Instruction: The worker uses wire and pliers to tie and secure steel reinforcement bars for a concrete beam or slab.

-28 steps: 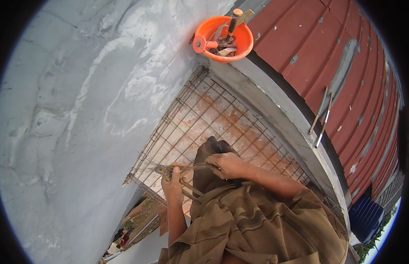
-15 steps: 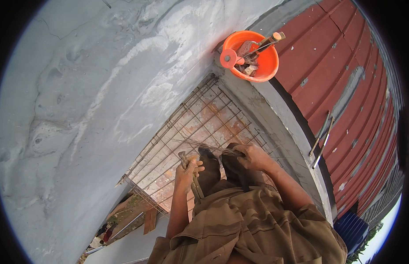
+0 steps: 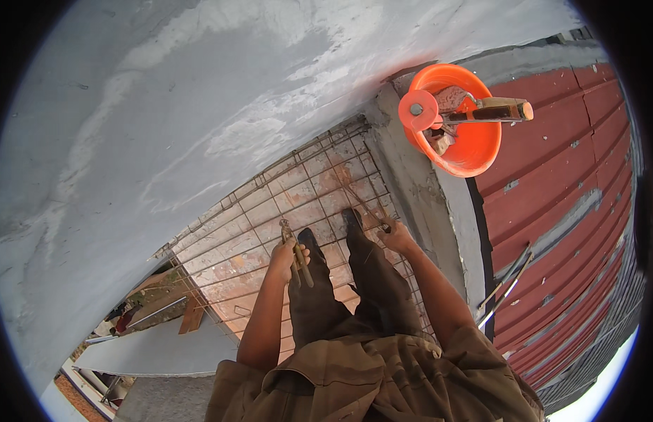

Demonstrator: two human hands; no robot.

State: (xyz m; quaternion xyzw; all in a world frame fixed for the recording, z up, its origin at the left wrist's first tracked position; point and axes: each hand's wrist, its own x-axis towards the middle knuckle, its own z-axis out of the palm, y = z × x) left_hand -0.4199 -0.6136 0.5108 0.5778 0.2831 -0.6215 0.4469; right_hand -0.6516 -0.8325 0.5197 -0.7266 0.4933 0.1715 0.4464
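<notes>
My left hand (image 3: 284, 257) grips a metal pincer tool (image 3: 300, 267), its head pointing up past my fingers, over my left leg. My right hand (image 3: 398, 238), beside my right shoe (image 3: 352, 221), is closed on a bundle of thin wires (image 3: 365, 202) that extends forward over the floor. Both hands are apart above a steel rebar mesh (image 3: 248, 221), which lies on a pale, reddish-stained surface beneath my feet. My dark trousers and brown clothing fill the lower middle of the view.
A grey plastered wall (image 3: 151, 105) rises at left. An orange bucket (image 3: 487, 151) with tools sits on a concrete ledge (image 3: 456, 232) at right, beside red corrugated roofing (image 3: 565, 204) with two thin rods (image 3: 509, 285). At lower left is a drop to ground and boards (image 3: 191, 313).
My hands have separated, the right one swinging the wire bundle from crosswise to pointing forward. My view has turned, so the bucket appears further right and lower, with more mesh and both legs visible.
</notes>
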